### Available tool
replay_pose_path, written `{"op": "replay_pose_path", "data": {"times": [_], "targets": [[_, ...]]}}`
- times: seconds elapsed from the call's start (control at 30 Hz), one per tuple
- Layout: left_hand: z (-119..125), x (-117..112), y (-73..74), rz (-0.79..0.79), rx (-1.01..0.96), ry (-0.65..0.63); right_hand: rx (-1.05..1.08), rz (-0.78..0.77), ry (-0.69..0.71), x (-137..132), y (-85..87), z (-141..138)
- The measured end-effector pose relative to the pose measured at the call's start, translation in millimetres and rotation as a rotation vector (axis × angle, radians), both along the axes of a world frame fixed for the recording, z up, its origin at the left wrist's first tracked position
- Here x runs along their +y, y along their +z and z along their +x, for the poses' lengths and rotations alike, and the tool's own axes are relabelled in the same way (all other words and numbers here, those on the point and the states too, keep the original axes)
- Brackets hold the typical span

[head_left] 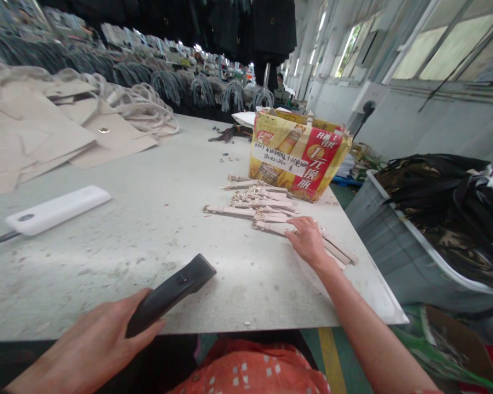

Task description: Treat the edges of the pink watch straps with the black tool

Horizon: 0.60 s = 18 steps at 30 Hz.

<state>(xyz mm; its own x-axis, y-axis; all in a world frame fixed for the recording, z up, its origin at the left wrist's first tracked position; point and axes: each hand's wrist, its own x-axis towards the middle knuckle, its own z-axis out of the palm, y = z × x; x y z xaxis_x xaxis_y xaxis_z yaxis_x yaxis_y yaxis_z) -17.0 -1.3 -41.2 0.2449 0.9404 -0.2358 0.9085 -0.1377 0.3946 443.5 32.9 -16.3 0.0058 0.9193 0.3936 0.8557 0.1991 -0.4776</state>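
My left hand (pixel 92 347) at the near table edge is closed round a black hand-held tool (pixel 170 293) whose front end rests on the grey table (pixel 156 219). My right hand (pixel 308 238) reaches out over a pile of pale beige straps with metal buckles (pixel 261 205), its fingers curled down onto the nearest straps. Whether it grips one I cannot tell. A ring shows on one finger.
A yellow and red printed carton (pixel 298 156) stands behind the straps. A white flat device (pixel 57 209) lies at left. Beige cut pieces and cords (pixel 66 126) are heaped at far left. A grey bin with dark fabric (pixel 443 219) stands to the right of the table.
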Motion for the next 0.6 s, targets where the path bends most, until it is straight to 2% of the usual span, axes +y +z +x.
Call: {"op": "replay_pose_path", "data": {"times": [0.13, 0.3, 0.43, 0.53, 0.6], "targets": [[8, -3, 5.1, -0.003, -0.015, -0.022, 0.012, -0.168, -0.052, 23, -8.8, -21], [9, -11, 3.5, -0.016, -0.025, -0.021, 0.035, -0.217, -0.034, 31, -23.6, -46], [10, -16, 11.0, -0.031, -0.017, -0.028, 0.076, -0.260, 0.148, 8, -43.7, -60], [21, -19, 28.6, -0.065, -0.028, -0.033, 0.140, -0.254, 0.314, -18, -56.4, -72], [31, -20, 43.4, -0.089, -0.029, -0.036, 0.175, -0.250, 0.372, -31, -60.5, -79]]}}
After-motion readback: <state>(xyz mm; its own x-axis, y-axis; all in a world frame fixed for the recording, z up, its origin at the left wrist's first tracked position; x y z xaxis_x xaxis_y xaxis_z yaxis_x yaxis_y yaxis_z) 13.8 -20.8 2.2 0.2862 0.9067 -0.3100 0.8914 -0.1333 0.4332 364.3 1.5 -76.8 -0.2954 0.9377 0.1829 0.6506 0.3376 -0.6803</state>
